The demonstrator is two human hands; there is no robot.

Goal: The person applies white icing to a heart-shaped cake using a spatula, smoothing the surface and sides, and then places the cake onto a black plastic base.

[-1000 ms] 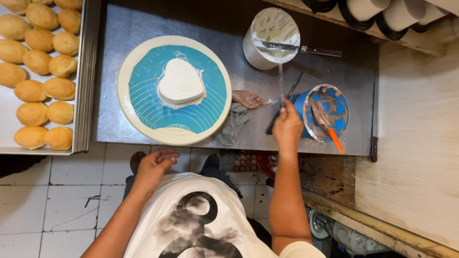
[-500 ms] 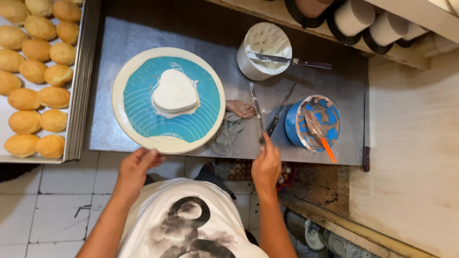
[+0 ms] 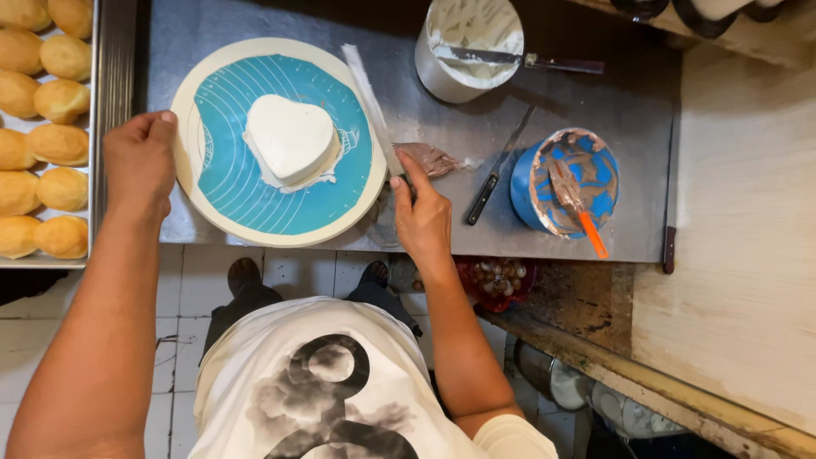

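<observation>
white icing covers the heart-shaped cake at the centre of the turntable. the left hand curls over the turntable's left rim, gripping it; the right hand, just right of the turntable, clasps a long spatula angled across its edge.

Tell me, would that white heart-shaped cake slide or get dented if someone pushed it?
The heart cake probably dents easily: its white coating looks soft and freshly smeared at the base. It likely sticks rather than slides, since frosting spreads onto the blue mat. The round turntable under the left hand may spin when nudged.
</observation>
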